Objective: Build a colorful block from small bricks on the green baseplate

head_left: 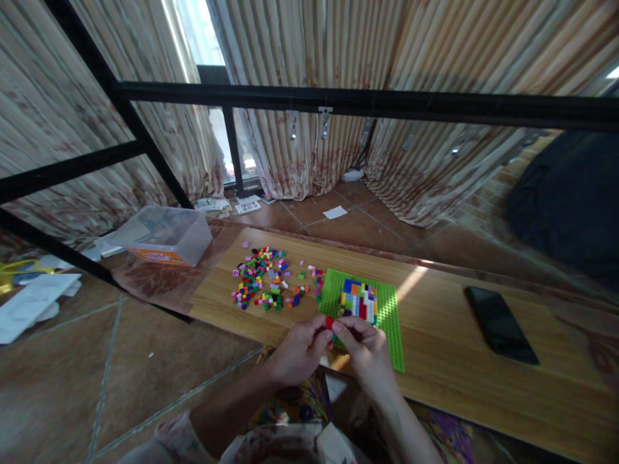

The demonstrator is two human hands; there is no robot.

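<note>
A small red toy brick (329, 323) is pinched between the fingertips of my left hand (300, 348) and my right hand (366, 351), which meet over the front of the green baseplate (391, 322). Both hands are closed. On the baseplate sits a block of many-coloured bricks (358, 300), with blue, white, red and yellow showing on top. My right hand hides part of the block's front edge. Loose small bricks (261, 277) in many colours lie spread over the board to the left of the baseplate.
A wooden board (435, 361) carries everything, with a black phone (501, 324) at its right. Beyond its left end stands a clear plastic box (169, 232). A black metal frame (338, 100) crosses in front of the curtains (300, 51). White paper (334, 212) lies on the tiled floor.
</note>
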